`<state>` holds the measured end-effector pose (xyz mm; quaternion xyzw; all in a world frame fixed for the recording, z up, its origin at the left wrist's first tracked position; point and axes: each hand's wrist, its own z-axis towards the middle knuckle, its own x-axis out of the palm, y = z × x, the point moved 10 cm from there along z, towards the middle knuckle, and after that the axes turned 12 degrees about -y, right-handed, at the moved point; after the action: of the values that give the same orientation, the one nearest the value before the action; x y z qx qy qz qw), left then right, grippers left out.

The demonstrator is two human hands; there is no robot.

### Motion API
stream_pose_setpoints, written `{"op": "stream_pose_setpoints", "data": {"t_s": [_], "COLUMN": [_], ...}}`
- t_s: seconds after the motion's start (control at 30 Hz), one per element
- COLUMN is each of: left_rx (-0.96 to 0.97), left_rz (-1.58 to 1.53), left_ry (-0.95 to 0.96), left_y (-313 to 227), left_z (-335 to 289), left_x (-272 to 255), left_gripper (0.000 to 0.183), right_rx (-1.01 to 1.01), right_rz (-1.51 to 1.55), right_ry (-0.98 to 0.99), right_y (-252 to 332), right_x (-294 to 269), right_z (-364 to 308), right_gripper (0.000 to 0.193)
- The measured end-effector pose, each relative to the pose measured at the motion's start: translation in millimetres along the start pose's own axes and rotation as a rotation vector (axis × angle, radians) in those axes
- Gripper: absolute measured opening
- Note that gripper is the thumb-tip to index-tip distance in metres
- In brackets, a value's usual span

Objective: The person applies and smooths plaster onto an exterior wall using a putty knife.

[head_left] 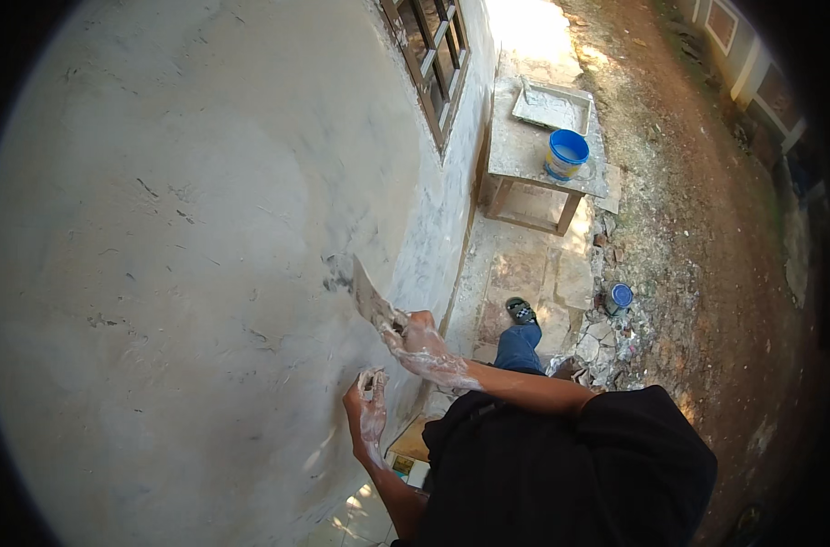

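Observation:
My right hand [426, 351], coated in white plaster, is closed round a plaster-smeared putty knife [371, 298]. The blade's edge lies against the grey plastered wall [205, 273], beside a small dark patch [337, 272]. Lower and to the left, my left hand [369, 406] is raised close to the wall with its fingers curled together. White paste covers those fingers, and whatever they may hold cannot be made out.
A low wooden table [533, 169] holds a white tray [553, 108] of paste and a blue-rimmed bucket [568, 153]. A blue-lidded tub [620, 296] stands among rubble [602, 342] beside the paved walkway. A barred window [433, 64] is set in the wall.

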<state>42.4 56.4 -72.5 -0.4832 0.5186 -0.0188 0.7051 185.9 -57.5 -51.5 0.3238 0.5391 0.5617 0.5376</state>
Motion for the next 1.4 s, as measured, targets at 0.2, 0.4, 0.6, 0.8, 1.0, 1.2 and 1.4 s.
{"op": "stream_pose_setpoints", "data": {"t_s": [0.2,0.4,0.6,0.8,1.0,1.2,1.4], "left_rx": [-0.013,0.025,-0.075,-0.009,-0.080,-0.059,0.006], "left_rz": [-0.073,-0.037,-0.015,-0.057,-0.082,-0.169,-0.065], "left_ry": [-0.015,0.041,0.015,0.003,0.022,-0.009,-0.021], "left_y": [9,10,-1,9,23,5,5], "left_z": [3,5,15,4,-2,13,5], "left_x": [7,15,17,6,6,10,3], "left_gripper": [0.019,0.018,0.019,0.019,0.018,0.019,0.020], "right_rx": [0.028,-0.328,-0.141,0.053,-0.418,-0.057,0.071], "right_rz": [-0.158,-0.053,-0.052,-0.083,-0.048,-0.107,-0.224], "right_ry": [-0.329,-0.031,-0.109,-0.263,-0.019,-0.142,-0.527], "right_y": [-80,33,18,-67,71,18,-115], "right_x": [-8,59,-29,-14,51,-50,-97], "right_z": [92,12,28,139,17,52,226], "right_gripper": [0.028,0.017,0.025,0.024,0.017,0.027,0.031]}}
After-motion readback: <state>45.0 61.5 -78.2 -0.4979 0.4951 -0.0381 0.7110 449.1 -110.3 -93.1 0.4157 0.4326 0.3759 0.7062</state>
